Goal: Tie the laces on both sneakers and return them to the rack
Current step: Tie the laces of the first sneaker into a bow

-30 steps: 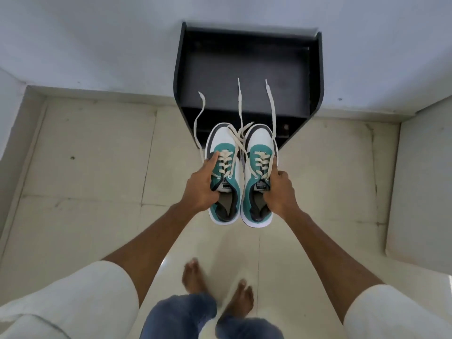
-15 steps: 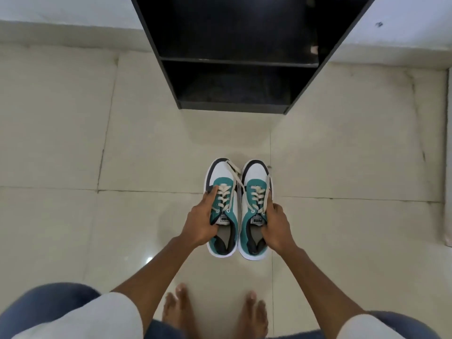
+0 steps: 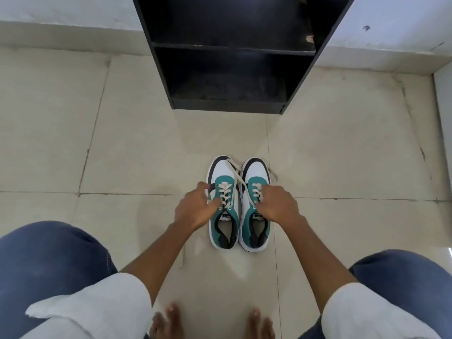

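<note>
Two teal-and-white sneakers stand side by side on the tiled floor (image 3: 137, 148), toes toward the black shoe rack (image 3: 227, 104): the left hand (image 3: 195, 210) hovers with fingers spread loosely beside the left sneaker (image 3: 223, 204), gripping nothing, while the right hand (image 3: 276, 205) rests curled over the right sneaker (image 3: 255, 192), its hold on the untied laces (image 3: 234, 172) indeterminable. Both visible rack shelves appear bare. Bare feet (image 3: 166, 321) and knees in jeans (image 3: 49, 260) frame the near edge.
</note>
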